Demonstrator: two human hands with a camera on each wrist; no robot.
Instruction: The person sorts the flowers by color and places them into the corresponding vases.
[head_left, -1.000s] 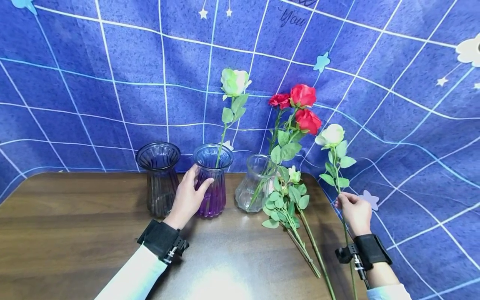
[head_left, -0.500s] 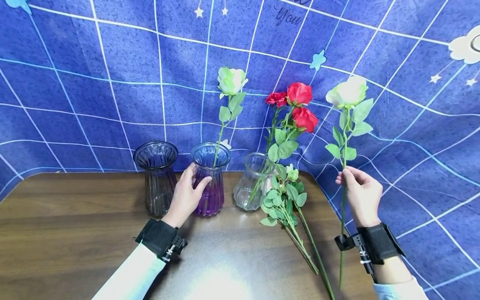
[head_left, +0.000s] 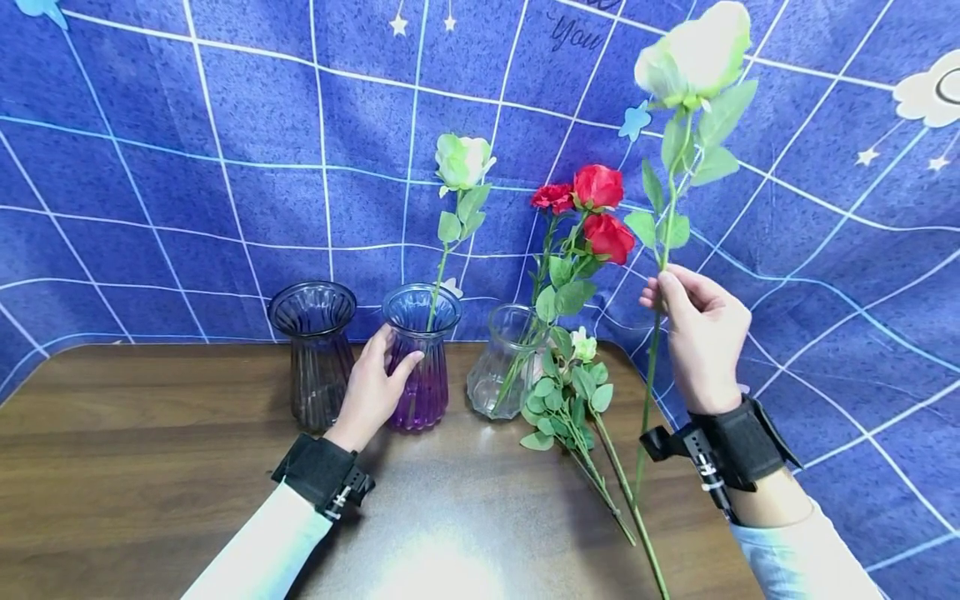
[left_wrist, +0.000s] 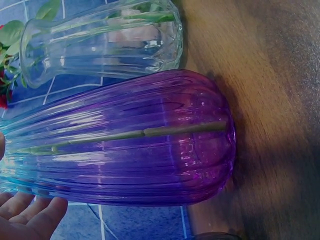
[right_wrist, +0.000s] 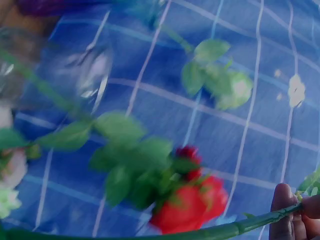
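In the head view my left hand point(head_left: 375, 386) holds the blue-to-purple glass vase point(head_left: 422, 379) at its neck, thumb on one side and fingers on the other. A white-green rose point(head_left: 462, 162) stands in that vase; its stem point(left_wrist: 145, 133) shows through the purple glass in the left wrist view. Higher and to the right, my right hand point(head_left: 701, 333) pinches the stem of another white-green rose point(head_left: 693, 58) between thumb and fingers. This rose is upright, its stem's lower end above the table. Red flowers point(head_left: 598, 187) lean in the clear glass vase point(head_left: 498, 387).
A dark grey glass vase point(head_left: 313, 367) stands left of the purple one. Several leafy stems with pale blooms point(head_left: 570, 408) lie on the wooden table point(head_left: 187, 467) at right. Behind hangs a blue gridded cloth point(head_left: 262, 167).
My right hand has lifted the white-green rose upward and nearer the camera, then slightly leftward. My left hand stays at the purple vase's neck.
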